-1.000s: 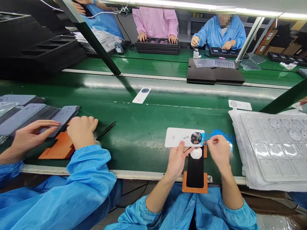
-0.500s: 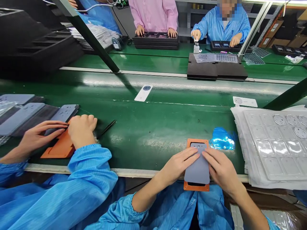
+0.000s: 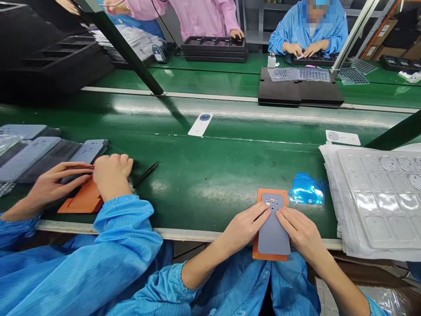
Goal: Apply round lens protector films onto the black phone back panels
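Observation:
A grey phone back cover (image 3: 273, 232) with small camera holes near its top lies over an orange fixture (image 3: 262, 254). The cover sits slightly to the right of the fixture, whose orange rim shows at the top, left and bottom. On the cover's left edge, my left hand (image 3: 245, 228) rests its fingertips near the holes. My right hand (image 3: 301, 228) grips the opposite edge, fingers together. Both thumbs are mostly hidden. Just right of the fixture's top is a crumpled piece of blue film (image 3: 306, 188) on the green bench.
At left, a co-worker's hands (image 3: 113, 175) work over another orange fixture (image 3: 82, 199), beside stacked grey covers (image 3: 31, 153) and tweezers (image 3: 147, 173). Clear trays (image 3: 378, 180) stand at right. White cards (image 3: 200, 124) lie farther back. Two people sit or stand across the bench.
The grey cover has shifted right and up relative to the orange fixture, covering the dark recess that showed at its bottom. My hands moved with it. Across the bench, co-workers' hands have moved.

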Demonstrator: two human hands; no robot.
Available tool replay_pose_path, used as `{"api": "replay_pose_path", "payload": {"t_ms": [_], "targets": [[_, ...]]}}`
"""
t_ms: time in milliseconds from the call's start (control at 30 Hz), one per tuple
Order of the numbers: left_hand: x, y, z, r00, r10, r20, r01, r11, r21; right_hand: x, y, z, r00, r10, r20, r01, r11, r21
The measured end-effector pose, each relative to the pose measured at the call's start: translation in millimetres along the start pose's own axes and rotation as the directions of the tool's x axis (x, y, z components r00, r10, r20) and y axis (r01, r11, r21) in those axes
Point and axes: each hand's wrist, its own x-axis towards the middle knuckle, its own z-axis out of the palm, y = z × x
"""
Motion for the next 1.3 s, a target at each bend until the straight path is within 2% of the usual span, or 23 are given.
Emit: {"api": "replay_pose_path", "payload": {"t_ms": [133,300,667,867,1033,1167,1233,1300], "targets": [[-1,-2,2.4,0.997,-0.037,0.066,0.029,0.994,0.109,-2,1,7,0.998,-0.013,0.057,0.015,0.999,-0.036],[2,3,-1.7,0.987,-0.056,0.151,0.03,0.985,0.168,-5,2,16,0.989,-0.014,0.149,0.034,0.991,-0.131],[2,12,-5.4,0.973,-0.075,0.218,0.004,0.951,0.309,-11,-4,17,0.982,0.002,0.189,0.029,0.987,-0.159],[-2,12,-3.2,0.98,-0.044,0.193,-0.021,0.946,0.323,-14,-11,13,0.977,0.024,0.212,0.016,0.983,-0.182],[1,18,-4.6,0.962,-0.1,0.253,0.006,0.937,0.349,-13,-14,15,0.966,0.049,0.253,-0.003,0.984,-0.181],[3,15,-12.6,0.948,-0.133,0.291,0.062,0.969,0.24,-16,-10,18,0.972,0.045,0.23,-0.013,0.99,-0.138],[1,8,-15.9,0.955,-0.123,0.271,0.106,0.991,0.076,-18,-6,18,0.986,0.026,0.166,-0.018,0.999,-0.048],[0,1,-16.1,0.967,-0.165,0.195,0.195,0.97,-0.146,-18,-2,15,0.998,0.04,0.049,-0.045,0.992,0.119]]}}
